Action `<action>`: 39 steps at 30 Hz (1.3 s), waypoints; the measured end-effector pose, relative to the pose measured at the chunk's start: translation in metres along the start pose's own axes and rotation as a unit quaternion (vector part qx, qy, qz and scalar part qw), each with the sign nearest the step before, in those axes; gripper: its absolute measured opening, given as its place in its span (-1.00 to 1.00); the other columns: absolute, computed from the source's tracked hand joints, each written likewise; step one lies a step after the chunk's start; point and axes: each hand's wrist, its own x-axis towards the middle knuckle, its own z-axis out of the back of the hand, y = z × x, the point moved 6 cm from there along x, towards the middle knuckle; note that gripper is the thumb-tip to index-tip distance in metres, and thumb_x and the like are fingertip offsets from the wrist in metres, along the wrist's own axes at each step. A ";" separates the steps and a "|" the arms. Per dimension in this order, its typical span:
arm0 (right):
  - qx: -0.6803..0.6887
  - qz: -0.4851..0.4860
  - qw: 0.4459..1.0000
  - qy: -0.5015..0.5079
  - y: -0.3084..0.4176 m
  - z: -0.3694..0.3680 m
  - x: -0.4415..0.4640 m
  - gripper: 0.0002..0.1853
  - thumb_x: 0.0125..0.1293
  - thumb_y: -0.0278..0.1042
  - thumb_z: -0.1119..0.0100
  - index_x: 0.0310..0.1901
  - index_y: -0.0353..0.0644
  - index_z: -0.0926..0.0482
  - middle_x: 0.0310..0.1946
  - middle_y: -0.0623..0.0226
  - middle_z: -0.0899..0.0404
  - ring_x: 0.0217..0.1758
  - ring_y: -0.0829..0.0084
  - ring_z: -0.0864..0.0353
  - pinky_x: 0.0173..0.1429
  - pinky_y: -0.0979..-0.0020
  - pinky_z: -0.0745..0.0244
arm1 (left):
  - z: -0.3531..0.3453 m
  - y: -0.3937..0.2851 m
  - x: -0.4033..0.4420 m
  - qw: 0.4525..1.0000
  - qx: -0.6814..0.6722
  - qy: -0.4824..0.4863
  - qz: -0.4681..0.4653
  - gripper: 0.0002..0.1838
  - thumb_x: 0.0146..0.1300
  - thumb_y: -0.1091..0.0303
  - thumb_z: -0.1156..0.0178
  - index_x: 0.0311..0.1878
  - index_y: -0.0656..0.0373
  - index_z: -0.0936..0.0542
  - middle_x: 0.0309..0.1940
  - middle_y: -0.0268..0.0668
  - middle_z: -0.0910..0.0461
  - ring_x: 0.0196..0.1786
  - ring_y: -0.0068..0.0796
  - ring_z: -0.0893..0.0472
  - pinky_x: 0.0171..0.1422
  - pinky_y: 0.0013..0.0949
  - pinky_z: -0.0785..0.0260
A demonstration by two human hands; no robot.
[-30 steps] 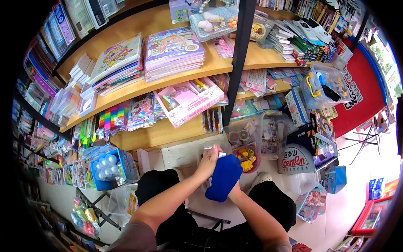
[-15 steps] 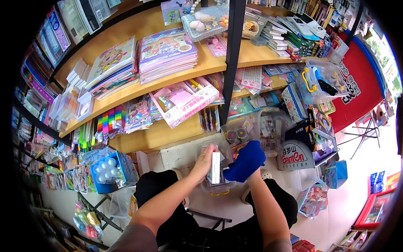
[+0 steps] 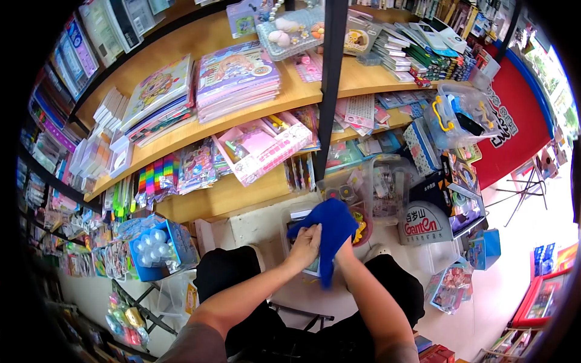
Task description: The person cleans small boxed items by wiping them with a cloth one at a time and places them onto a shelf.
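A blue cloth (image 3: 331, 227) is bunched between my hands, above a clear plastic bin (image 3: 285, 233) on the floor between my knees. My left hand (image 3: 305, 245) is closed, its fingers pressed together on the cloth's left side. My right hand (image 3: 345, 249) is mostly hidden under the cloth, which drapes over it, and one end hangs down between my wrists. The white box seen earlier does not show; whether it lies under the cloth I cannot tell. Just right of the cloth, a yellow toy (image 3: 360, 227) shows in a reddish container.
Wooden shelves (image 3: 242, 130) with books and an open pink box (image 3: 260, 151) rise ahead. Clear bins (image 3: 387, 190) and a black Ganten carton (image 3: 426, 224) stand to the right. A blue box of clear balls (image 3: 160, 248) is at the left. My knees flank the bin.
The cloth has moved left from beside the white box to meet my left hand, and it has spread out. The white box has dropped out of view.
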 end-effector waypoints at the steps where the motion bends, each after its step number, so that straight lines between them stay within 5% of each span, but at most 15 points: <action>1: -0.259 0.126 0.956 0.054 0.022 0.004 0.007 -0.79 0.05 -0.33 -0.18 -0.28 -0.23 -0.53 -0.25 0.09 -0.50 -0.18 0.17 -0.50 -0.15 0.26 -0.39 | -0.001 -0.003 -0.002 0.998 -0.046 0.016 0.033 -0.60 0.44 0.08 0.16 -0.18 0.25 -0.49 -0.40 -0.13 -0.47 -0.20 -0.24 -0.42 0.02 -0.28 -0.28; 2: -0.495 0.240 0.828 0.106 0.043 0.005 0.013 -0.80 -0.04 -0.32 -0.22 -0.37 -0.21 -0.53 -0.33 0.11 -0.49 -0.26 0.17 -0.49 -0.23 0.26 -0.37 | -0.002 -0.001 -0.002 0.993 -0.090 0.029 0.067 -0.60 0.44 0.07 0.14 -0.16 0.24 -0.50 -0.39 -0.15 -0.48 -0.25 -0.30 -0.43 -0.03 -0.31 -0.30; 3: -0.514 0.195 0.809 0.206 0.043 0.005 0.021 -0.75 -0.11 -0.23 -0.25 -0.43 -0.19 -0.50 -0.46 0.14 -0.44 -0.34 0.15 -0.47 -0.30 0.26 -0.34 | 0.007 -0.008 0.003 0.992 -0.120 -0.014 0.026 -0.61 0.42 0.05 0.07 -0.23 0.24 -0.50 -0.39 -0.25 -0.49 -0.29 -0.47 -0.41 -0.09 -0.41 -0.30; 4: -0.506 0.120 0.845 0.128 0.021 0.014 0.031 -0.76 -0.09 -0.21 -0.24 -0.46 -0.19 -0.50 -0.54 0.15 -0.40 -0.40 0.12 -0.46 -0.36 0.23 -0.31 | 0.013 -0.002 0.004 0.974 -0.198 -0.037 0.106 -0.64 0.40 0.07 0.01 -0.21 0.23 -0.51 -0.38 -0.37 -0.48 -0.27 -0.58 -0.38 -0.09 -0.47 -0.29; 6: -0.297 0.150 0.938 0.101 0.031 0.012 0.025 -0.81 -0.10 -0.32 -0.24 -0.47 -0.19 -0.48 -0.55 0.15 -0.38 -0.43 0.13 -0.46 -0.39 0.24 -0.31 | 0.028 0.004 0.013 0.936 -0.292 -0.055 0.187 -0.63 0.39 0.06 -0.03 -0.18 0.23 -0.52 -0.36 -0.43 -0.49 -0.27 -0.63 -0.38 -0.10 -0.49 -0.29; 8: -0.138 0.122 0.979 0.091 0.045 0.008 0.024 -0.84 -0.12 -0.41 -0.23 -0.48 -0.20 -0.46 -0.56 0.16 -0.40 -0.45 0.12 -0.47 -0.41 0.26 -0.32 | 0.038 0.017 0.023 0.922 -0.333 -0.073 0.185 -0.66 0.36 0.07 -0.08 -0.19 0.21 -0.52 -0.39 -0.42 -0.47 -0.29 -0.65 -0.37 -0.13 -0.53 -0.28; 11: -0.151 0.090 0.972 0.157 0.126 -0.016 0.014 -0.85 -0.14 -0.51 -0.21 -0.48 -0.23 -0.45 -0.55 0.17 -0.48 -0.46 0.13 -0.51 -0.38 0.32 -0.37 | 0.052 0.022 0.029 0.910 -0.363 -0.088 0.181 -0.70 0.32 0.08 -0.14 -0.28 0.15 -0.48 -0.44 -0.45 -0.44 -0.33 -0.69 -0.41 -0.19 -0.55 -0.33; 15: -0.219 0.118 0.942 0.225 0.146 -0.025 0.007 -0.73 -0.22 -0.46 -0.30 -0.37 -0.27 -0.54 -0.54 0.14 -0.57 -0.46 0.20 -0.59 -0.33 0.36 -0.44 | 0.066 -0.001 0.019 0.889 -0.401 -0.055 0.215 -0.72 0.29 0.08 -0.17 -0.37 0.06 -0.43 -0.43 -0.46 -0.47 -0.40 -0.68 -0.49 -0.28 -0.48 -0.43; 19: -0.143 -0.026 0.960 0.241 0.154 -0.030 0.003 -0.63 -0.30 -0.38 -0.39 -0.35 -0.27 -0.58 -0.54 0.12 -0.59 -0.47 0.11 -0.59 -0.33 0.36 -0.47 | 0.071 -0.003 0.020 0.857 -0.475 -0.002 0.203 -0.79 0.27 0.15 -0.20 -0.25 0.05 -0.46 -0.32 -0.43 -0.55 -0.29 -0.61 -0.57 -0.23 -0.48 -0.47; 22: -0.287 0.100 0.924 0.233 0.142 -0.025 0.008 -0.60 -0.34 -0.38 -0.41 -0.33 -0.25 -0.57 -0.48 0.11 -0.61 -0.41 0.06 -0.58 -0.28 0.34 -0.48 | 0.072 -0.012 0.019 0.831 -0.516 0.026 0.205 -0.76 0.25 0.23 -0.20 -0.11 0.12 -0.48 -0.19 -0.36 -0.58 -0.12 -0.50 -0.59 -0.04 -0.42 -0.44; 26: -0.227 0.129 0.952 0.163 0.111 -0.016 0.011 -0.49 -0.40 -0.44 -0.43 -0.24 -0.26 -0.56 -0.40 0.13 -0.60 -0.34 0.17 -0.60 -0.24 0.33 -0.49 | 0.065 -0.015 0.019 0.803 -0.555 0.096 0.198 -0.64 0.26 0.28 -0.16 0.07 0.22 -0.44 -0.02 -0.22 -0.55 0.06 -0.37 -0.54 0.21 -0.29 -0.34; 29: -0.245 0.123 0.949 0.155 0.104 -0.013 0.011 -0.39 -0.45 -0.54 -0.45 -0.16 -0.33 -0.53 -0.39 0.22 -0.62 -0.37 0.38 -0.63 -0.31 0.38 -0.51 | 0.060 -0.027 0.016 0.774 -0.583 0.143 0.202 -0.76 0.30 0.27 -0.11 -0.02 0.13 -0.45 -0.06 -0.27 -0.55 0.01 -0.41 -0.57 0.10 -0.29 -0.42; 32: -0.256 0.081 0.950 0.160 0.092 -0.009 0.007 -0.31 -0.43 -0.49 -0.48 -0.07 -0.33 -0.48 -0.32 0.21 -0.61 -0.30 0.32 -0.62 -0.24 0.36 -0.51 | 0.052 -0.027 0.014 0.763 -0.590 0.177 0.196 -0.66 0.32 0.23 -0.09 0.10 0.16 -0.42 -0.01 -0.25 -0.54 0.06 -0.38 -0.55 0.15 -0.28 -0.40; 39: -0.288 0.190 0.924 0.164 0.101 -0.017 0.000 -0.39 -0.29 -0.21 -0.44 -0.10 -0.18 -0.49 -0.21 0.12 -0.54 -0.15 0.07 -0.54 -0.09 0.23 -0.45 | 0.044 -0.020 0.013 0.766 -0.581 0.161 0.220 -0.51 0.38 0.13 0.03 0.28 0.17 -0.31 0.19 -0.20 -0.43 0.20 -0.33 -0.46 0.32 -0.26 -0.26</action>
